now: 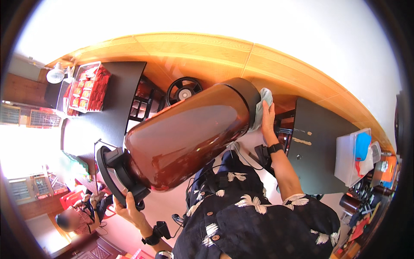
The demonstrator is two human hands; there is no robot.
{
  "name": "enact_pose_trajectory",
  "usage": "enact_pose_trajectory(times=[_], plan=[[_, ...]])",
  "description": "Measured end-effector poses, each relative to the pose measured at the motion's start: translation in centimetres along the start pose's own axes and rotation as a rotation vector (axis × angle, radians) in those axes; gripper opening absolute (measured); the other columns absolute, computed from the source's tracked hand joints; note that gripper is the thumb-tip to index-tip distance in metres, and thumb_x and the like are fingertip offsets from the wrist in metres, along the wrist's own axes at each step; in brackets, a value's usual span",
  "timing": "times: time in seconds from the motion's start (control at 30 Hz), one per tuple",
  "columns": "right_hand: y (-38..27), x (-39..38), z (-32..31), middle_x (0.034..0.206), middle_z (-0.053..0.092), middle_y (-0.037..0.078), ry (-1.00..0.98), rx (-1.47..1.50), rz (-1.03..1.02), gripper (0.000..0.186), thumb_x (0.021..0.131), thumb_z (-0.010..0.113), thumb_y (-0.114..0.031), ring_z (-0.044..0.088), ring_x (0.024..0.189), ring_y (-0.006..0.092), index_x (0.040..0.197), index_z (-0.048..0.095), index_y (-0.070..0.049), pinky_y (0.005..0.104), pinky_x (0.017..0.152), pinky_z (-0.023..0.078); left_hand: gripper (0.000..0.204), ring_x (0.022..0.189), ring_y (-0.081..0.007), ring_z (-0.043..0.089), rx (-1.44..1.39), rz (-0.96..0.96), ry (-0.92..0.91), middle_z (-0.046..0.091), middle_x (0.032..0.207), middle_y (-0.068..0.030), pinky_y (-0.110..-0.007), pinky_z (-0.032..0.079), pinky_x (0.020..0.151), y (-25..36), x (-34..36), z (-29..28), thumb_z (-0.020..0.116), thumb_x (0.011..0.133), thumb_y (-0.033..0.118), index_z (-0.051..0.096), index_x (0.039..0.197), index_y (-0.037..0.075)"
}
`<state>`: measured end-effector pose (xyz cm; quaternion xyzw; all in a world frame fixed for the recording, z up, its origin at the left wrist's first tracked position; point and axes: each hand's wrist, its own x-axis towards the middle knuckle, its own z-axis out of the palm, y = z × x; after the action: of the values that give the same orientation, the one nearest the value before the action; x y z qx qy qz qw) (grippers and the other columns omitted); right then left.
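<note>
Across the middle of the head view lies a large glossy brown cylinder (189, 134), tilted, like a big vacuum jug. It has a black end (243, 93) at the upper right and a black handle (108, 172) at the lower left. My left hand (131, 213) is closed around the handle, its thumb showing on top. At the other end my right hand (268, 118) presses a pale grey cloth (260, 108) against the black end, fingers fairly straight. Part of the cloth is hidden behind that hand.
To the left, a black table (114, 101) bears a clear box of red packets (88, 86). A second black table (321, 142) at the right carries a plastic bin (349, 159). A black wheel-shaped thing (184, 89) is behind the cylinder. Another person (84, 216) sits at lower left.
</note>
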<state>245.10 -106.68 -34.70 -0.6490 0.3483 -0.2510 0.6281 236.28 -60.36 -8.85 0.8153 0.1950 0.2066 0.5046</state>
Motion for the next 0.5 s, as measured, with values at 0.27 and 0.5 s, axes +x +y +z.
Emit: enact_pose_trajectory(times=[0.27, 0.5], plan=[[6.0, -0.2, 0.9, 0.116, 0.058, 0.022, 0.005, -0.262, 0.226, 0.053, 0.093, 0.054, -0.040, 0.057, 0.105, 0.0341, 0.126, 0.047, 0.000, 0.0419, 0.093, 0.041, 0.013, 0.053, -0.0038, 0.045, 0.137, 0.042, -0.014, 0.052, 0.061, 0.0024, -0.020, 0.037, 0.049, -1.9, -1.3, 0.4, 0.070, 0.074, 0.000, 0.057, 0.077, 0.002], [-5.3, -7.4, 4.7, 0.121, 0.054, 0.022, -0.152, -0.378, -0.227, 0.045, 0.092, 0.055, -0.033, 0.050, 0.110, 0.0389, 0.123, 0.054, 0.000, 0.0446, 0.095, 0.038, 0.014, 0.058, -0.0016, 0.044, 0.197, 0.178, -0.118, 0.051, 0.066, 0.0050, -0.017, 0.035, 0.053, 0.4, -1.5, 1.1, 0.070, 0.076, 0.000, 0.057, 0.081, 0.003]])
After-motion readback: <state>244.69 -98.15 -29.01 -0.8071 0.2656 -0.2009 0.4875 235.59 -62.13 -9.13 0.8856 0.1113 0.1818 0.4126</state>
